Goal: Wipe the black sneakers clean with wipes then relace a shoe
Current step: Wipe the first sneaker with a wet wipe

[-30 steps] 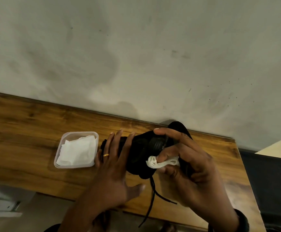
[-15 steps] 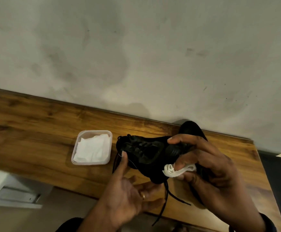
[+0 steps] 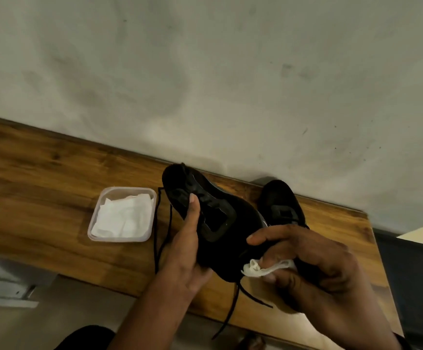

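A black sneaker (image 3: 220,223) is lifted above the wooden table (image 3: 41,198), its toe pointing up and left. My left hand (image 3: 185,253) grips it from below, thumb pressed on its upper. My right hand (image 3: 303,263) holds the heel end and pinches a crumpled white wipe (image 3: 263,267) against it. Loose black laces (image 3: 162,231) dangle from the shoe on the left, and more hang below it. The second black sneaker (image 3: 281,203) stands on the table behind, near the wall.
A clear plastic tub (image 3: 97,218) holding white wipes (image 3: 122,218) sits on the table left of the shoes. A stained pale wall (image 3: 205,84) rises behind the table. The table's near edge runs just under my hands; its right end is beyond my right hand.
My left hand has gone from open under the shoe to gripping it with the thumb on top. The shoe has tilted up and turned, and the second sneaker now shows more.
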Demonstrator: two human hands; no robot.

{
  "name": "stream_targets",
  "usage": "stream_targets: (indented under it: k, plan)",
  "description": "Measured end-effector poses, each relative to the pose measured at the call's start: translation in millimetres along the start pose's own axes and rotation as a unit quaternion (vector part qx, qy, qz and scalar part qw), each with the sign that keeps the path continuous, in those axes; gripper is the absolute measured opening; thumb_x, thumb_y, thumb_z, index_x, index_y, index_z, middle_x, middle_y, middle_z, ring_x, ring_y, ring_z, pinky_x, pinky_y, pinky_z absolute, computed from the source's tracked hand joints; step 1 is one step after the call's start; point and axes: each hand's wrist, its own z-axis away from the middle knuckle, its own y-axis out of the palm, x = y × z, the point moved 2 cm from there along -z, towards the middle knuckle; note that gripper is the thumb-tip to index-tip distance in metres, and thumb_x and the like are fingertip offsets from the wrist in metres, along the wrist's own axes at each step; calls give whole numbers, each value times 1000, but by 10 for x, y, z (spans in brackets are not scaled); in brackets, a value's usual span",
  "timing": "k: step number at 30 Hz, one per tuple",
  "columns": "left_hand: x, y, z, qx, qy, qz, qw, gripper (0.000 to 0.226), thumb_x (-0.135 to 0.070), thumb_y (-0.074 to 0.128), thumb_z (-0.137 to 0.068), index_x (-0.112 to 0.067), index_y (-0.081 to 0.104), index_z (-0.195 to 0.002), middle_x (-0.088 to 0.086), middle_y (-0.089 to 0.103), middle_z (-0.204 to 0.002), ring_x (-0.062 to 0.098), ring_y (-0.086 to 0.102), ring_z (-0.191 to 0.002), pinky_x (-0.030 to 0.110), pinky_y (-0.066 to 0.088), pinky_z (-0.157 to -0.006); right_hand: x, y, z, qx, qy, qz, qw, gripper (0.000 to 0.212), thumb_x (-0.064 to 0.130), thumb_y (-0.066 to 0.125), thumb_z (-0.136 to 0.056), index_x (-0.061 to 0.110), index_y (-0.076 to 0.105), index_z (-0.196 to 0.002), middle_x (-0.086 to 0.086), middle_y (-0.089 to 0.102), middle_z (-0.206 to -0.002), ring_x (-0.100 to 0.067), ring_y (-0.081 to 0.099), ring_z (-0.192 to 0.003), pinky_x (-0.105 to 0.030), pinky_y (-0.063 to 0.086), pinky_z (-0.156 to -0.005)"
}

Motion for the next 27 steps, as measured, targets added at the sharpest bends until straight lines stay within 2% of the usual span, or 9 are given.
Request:
stream_targets:
  k: [3, 9, 13, 16, 18, 20, 23, 25, 27]
  plan:
    - [-29, -17, -65, 6, 13, -16, 1000, 68, -66, 50, -93, -15, 62, -137, 17, 69, -131, 34, 67, -120, 49, 47, -107, -65, 100, 7, -58, 3, 25, 998, 8, 24, 69, -85, 19, 75, -86, 2, 67, -107, -14, 68, -97, -23, 52, -72]
    - [-41, -186, -152, 13, 3, -12, 1000, 66, -59, 56, -94, -15, 57, -142, 19, 63, -138, 36, 61, -128, 53, 38, -117, -68, 285, 16, -112, -9, 83, 990, 9, 22, 67, -85, 17, 74, -88, 1, 63, -94, -9, 62, -84, -12, 42, -68]
    - [-73, -232, -114, 35, -13, -3, 999, 56, -52, 57, -96, -17, 61, -139, 17, 66, -134, 35, 65, -122, 49, 52, -103, -112, 241, 13, -170, 8, 125, 977, 10, 22, 68, -84, 15, 72, -89, 5, 63, -94, -7, 63, -89, -11, 44, -70]
    - [-70, -212, -117, 59, -25, -3, 998, 53, -52, 52, -98, -21, 60, -140, 15, 65, -136, 32, 67, -121, 44, 60, -91, -128, 205, 8, -159, 15, 86, 983, 8, 25, 68, -84, 21, 72, -90, 11, 63, -93, -7, 64, -88, -12, 47, -68]
    - [-59, -222, -137, 56, -26, 0, 998, 56, -54, 55, -98, -23, 56, -144, 15, 62, -141, 35, 62, -127, 47, 54, -101, -111, 208, 9, -126, 20, 44, 991, 6, 26, 69, -84, 25, 73, -88, 12, 63, -93, -10, 65, -84, -16, 47, -64]
    - [-45, -242, -147, 59, -32, 3, 998, 57, -54, 57, -97, -21, 56, -144, 17, 59, -143, 38, 57, -132, 53, 40, -114, -80, 246, 13, -83, 22, 6, 996, 7, 28, 71, -84, 25, 76, -90, 11, 64, -94, -11, 66, -81, -14, 46, -63]
    - [-36, -282, -176, 51, -33, 1, 998, 58, -53, 55, -98, -19, 56, -144, 18, 59, -143, 39, 56, -133, 54, 33, -119, -70, 292, 9, -64, 18, 4, 998, 8, 26, 73, -85, 23, 78, -90, 11, 65, -95, -11, 66, -83, -11, 45, -68]
    - [-40, -297, -189, 45, -30, -5, 999, 58, -53, 53, -99, -19, 53, -146, 17, 58, -144, 37, 56, -133, 52, 37, -118, -105, 291, 10, -85, 22, 27, 996, 8, 25, 72, -86, 21, 76, -91, 10, 65, -95, -9, 66, -86, -9, 44, -70]
    - [-55, -285, -194, 56, -25, -9, 998, 56, -53, 52, -98, -21, 55, -145, 15, 61, -142, 34, 60, -130, 48, 49, -109, -157, 281, 15, -105, 41, 54, 992, 12, 27, 69, -86, 20, 76, -93, 11, 65, -96, -7, 65, -89, -8, 44, -71]
